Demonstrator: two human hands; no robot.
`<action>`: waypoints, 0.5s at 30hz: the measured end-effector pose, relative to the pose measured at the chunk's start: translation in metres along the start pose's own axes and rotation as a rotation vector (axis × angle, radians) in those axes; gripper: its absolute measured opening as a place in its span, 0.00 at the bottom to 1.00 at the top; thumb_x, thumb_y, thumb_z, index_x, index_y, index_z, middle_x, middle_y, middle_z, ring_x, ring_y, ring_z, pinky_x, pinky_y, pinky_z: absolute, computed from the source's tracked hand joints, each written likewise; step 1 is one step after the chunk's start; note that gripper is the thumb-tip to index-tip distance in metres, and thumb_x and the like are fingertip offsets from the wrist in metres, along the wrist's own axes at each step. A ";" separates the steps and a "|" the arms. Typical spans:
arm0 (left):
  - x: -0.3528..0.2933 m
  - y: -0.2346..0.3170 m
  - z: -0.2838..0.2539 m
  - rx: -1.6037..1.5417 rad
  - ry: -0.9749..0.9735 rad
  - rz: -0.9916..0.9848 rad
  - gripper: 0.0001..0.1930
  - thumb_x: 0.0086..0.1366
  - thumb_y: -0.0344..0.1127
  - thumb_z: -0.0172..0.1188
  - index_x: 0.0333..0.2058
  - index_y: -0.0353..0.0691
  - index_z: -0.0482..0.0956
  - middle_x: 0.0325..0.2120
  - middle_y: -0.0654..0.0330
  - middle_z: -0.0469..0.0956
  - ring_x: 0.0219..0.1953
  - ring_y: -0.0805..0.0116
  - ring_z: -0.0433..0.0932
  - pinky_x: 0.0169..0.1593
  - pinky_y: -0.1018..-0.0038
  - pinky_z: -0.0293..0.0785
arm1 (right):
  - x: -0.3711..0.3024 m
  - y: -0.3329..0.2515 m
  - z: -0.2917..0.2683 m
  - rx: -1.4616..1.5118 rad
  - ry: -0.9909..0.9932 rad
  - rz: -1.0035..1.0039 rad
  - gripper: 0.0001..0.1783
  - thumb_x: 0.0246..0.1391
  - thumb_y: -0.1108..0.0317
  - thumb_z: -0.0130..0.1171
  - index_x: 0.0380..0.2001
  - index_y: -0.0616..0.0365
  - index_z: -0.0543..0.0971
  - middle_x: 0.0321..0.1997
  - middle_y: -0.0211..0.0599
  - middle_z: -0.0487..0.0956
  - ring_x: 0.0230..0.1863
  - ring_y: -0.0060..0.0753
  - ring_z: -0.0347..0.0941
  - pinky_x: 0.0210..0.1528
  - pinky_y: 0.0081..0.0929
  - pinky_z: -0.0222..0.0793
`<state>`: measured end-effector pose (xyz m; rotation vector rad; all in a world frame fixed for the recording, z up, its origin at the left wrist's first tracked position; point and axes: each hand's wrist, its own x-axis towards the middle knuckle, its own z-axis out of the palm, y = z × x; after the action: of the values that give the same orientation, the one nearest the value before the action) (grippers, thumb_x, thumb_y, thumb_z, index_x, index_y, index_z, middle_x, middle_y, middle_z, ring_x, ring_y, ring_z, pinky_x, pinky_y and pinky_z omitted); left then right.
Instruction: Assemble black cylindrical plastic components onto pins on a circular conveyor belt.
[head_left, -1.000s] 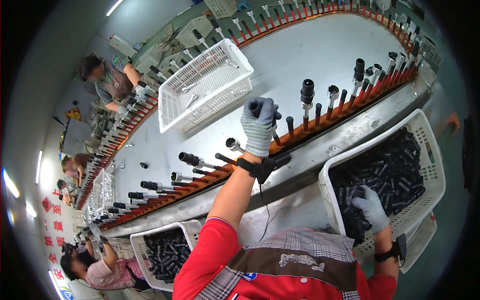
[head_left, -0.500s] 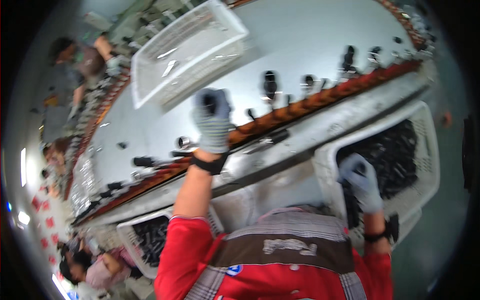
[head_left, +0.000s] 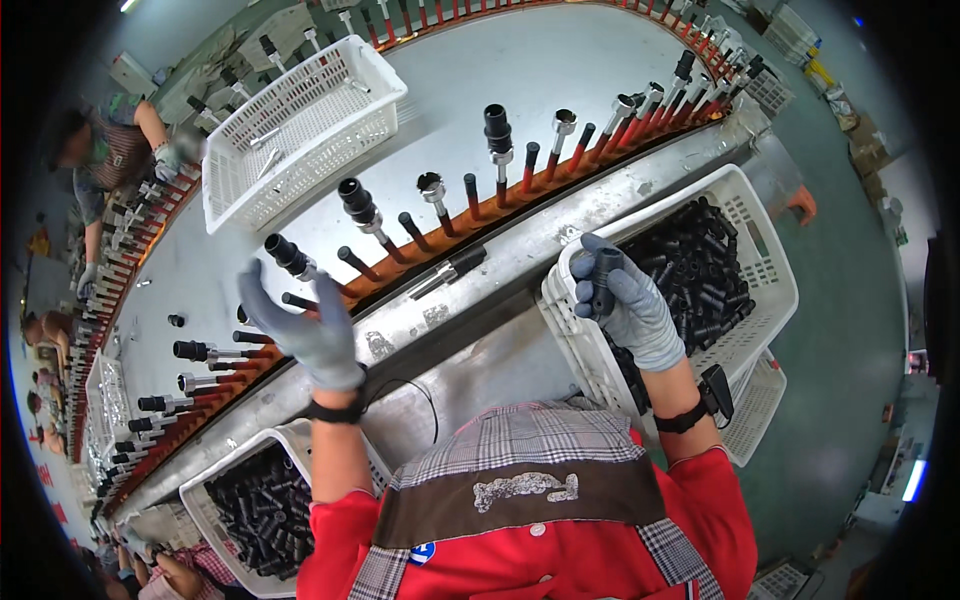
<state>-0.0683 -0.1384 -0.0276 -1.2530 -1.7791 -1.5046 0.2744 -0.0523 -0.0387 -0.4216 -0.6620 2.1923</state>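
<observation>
My left hand (head_left: 318,335), in a grey glove, is open with thumb and fingers apart. It is beside a metal tube topped with a black ribbed sleeve (head_left: 287,252), which stands on a rod of the chain line (head_left: 500,208). Whether the fingers touch it I cannot tell. My gloved right hand (head_left: 645,325) is closed around a black plastic sleeve (head_left: 604,280), above the rim of a white crate (head_left: 770,290) full of similar sleeves. A metal tube with a black end (head_left: 448,272) lies along the metal ledge.
Red and black rods, some carrying metal tubes, curve around the grey table (head_left: 560,60). A white basket (head_left: 300,130) with a few metal pieces stands on it. Another crate of black sleeves (head_left: 260,505) is at lower left. A co-worker (head_left: 115,165) works at the far left.
The view has shifted. My left hand has moved left along the line, its fingers now spread. My right hand has risen from the crate, with a black sleeve showing in its grip.
</observation>
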 end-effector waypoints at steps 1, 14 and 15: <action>-0.016 0.022 -0.008 -0.123 -0.030 -0.032 0.34 0.52 0.31 0.67 0.56 0.27 0.65 0.51 0.43 0.70 0.52 0.47 0.70 0.59 0.60 0.63 | -0.003 -0.003 0.003 -0.004 -0.006 0.011 0.31 0.57 0.62 0.62 0.62 0.54 0.66 0.45 0.35 0.76 0.41 0.30 0.75 0.41 0.29 0.74; -0.086 0.193 0.093 -0.538 -0.957 0.560 0.26 0.50 0.35 0.62 0.50 0.39 0.73 0.45 0.47 0.74 0.45 0.50 0.76 0.48 0.60 0.75 | -0.051 -0.055 -0.038 -1.665 -0.413 -0.197 0.21 0.66 0.54 0.45 0.45 0.64 0.72 0.33 0.44 0.77 0.29 0.35 0.74 0.31 0.31 0.70; -0.085 0.196 0.100 -0.557 -0.960 0.587 0.26 0.50 0.35 0.62 0.50 0.39 0.73 0.44 0.49 0.75 0.44 0.51 0.77 0.45 0.61 0.76 | -0.053 -0.059 -0.040 -1.669 -0.405 -0.213 0.21 0.66 0.54 0.45 0.45 0.64 0.72 0.33 0.44 0.77 0.29 0.35 0.74 0.31 0.31 0.70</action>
<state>0.1599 -0.0778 -0.0280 -2.8213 -1.2044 -1.1206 0.3627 -0.0479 -0.0321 -0.6240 -2.5316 1.0278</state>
